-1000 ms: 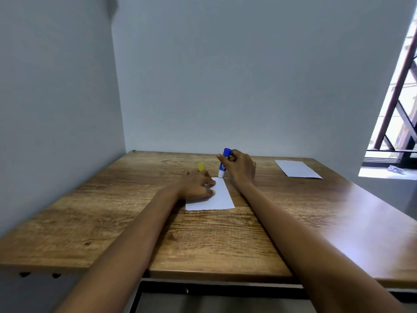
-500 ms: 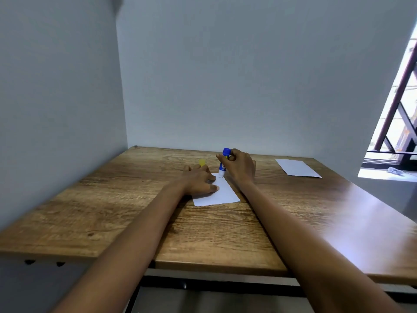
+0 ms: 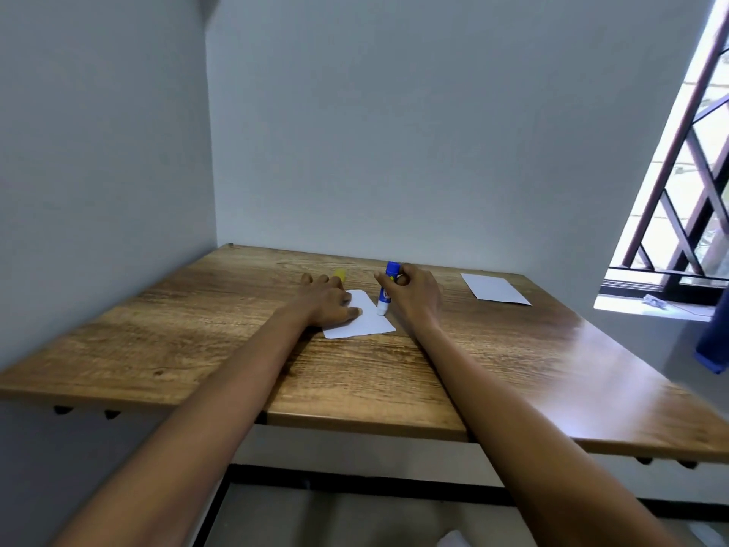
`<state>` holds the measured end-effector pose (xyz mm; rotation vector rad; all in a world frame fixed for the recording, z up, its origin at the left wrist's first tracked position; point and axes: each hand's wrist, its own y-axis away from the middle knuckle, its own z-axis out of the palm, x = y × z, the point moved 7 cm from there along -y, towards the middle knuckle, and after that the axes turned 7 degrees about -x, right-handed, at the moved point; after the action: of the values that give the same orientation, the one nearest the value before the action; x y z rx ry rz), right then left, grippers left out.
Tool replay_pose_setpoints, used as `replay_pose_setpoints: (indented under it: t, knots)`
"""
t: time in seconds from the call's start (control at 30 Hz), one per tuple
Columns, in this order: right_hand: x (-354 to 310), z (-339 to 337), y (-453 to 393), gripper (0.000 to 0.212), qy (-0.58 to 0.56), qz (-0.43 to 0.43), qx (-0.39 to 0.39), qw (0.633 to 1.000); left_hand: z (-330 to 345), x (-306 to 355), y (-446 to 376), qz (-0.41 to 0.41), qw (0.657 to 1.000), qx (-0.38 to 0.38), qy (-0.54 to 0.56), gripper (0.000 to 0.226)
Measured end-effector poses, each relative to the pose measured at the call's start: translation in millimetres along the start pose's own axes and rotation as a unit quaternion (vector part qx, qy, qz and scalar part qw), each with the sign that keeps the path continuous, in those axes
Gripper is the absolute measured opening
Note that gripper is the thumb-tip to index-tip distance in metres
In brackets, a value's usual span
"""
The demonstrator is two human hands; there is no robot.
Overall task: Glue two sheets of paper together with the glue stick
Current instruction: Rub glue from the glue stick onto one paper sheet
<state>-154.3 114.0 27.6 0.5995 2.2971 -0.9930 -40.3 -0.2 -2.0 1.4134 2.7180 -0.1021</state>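
Observation:
A small white sheet of paper [image 3: 369,320] lies on the wooden table [image 3: 473,369]. My left hand [image 3: 329,302] rests flat on the sheet's left part, fingers straight. My right hand [image 3: 412,292] grips a blue and white glue stick [image 3: 385,290], held nearly upright with its tip down on the sheet's right edge. A second white sheet [image 3: 493,288] lies flat at the table's far right. A small yellow object [image 3: 340,274], perhaps the cap, peeks out just beyond my left fingers.
Grey walls close the table in at the left and back. A barred window [image 3: 686,191] is at the right, with a blue cloth [image 3: 716,341] hanging near the table's right side.
The glue stick's tip has moved from the sheet's far edge down along its right side toward me. My left hand stays on the paper. The camera has shifted.

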Motion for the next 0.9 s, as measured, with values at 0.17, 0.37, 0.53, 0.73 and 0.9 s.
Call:
replay_pose_setpoints:
  t: [0.17, 0.37, 0.53, 0.73, 0.9]
  knots:
    - [-1, -14, 14, 0.045, 0.007, 0.000, 0.015, 1.000, 3, -1, 1, -0.009, 1.000, -0.004, -0.005, 0.057]
    - [3, -22, 23, 0.040, -0.002, -0.001, 0.017, 1.000, 5, -3, 1, -0.019, 1.000, 0.000, -0.009, 0.058]
    - [3, -26, 26, 0.038, -0.008, 0.001, 0.026, 1.000, 6, -2, 3, -0.020, 1.000, 0.002, -0.005, 0.059]
    - [4, -24, 26, 0.040, -0.007, -0.005, 0.022, 1.000, 5, -1, 7, -0.022, 1.000, 0.001, 0.004, 0.058]
    - [8, -29, 25, 0.030, -0.077, 0.016, 0.034, 0.996, 3, 1, 10, -0.016, 1.000, 0.004, 0.010, 0.057]
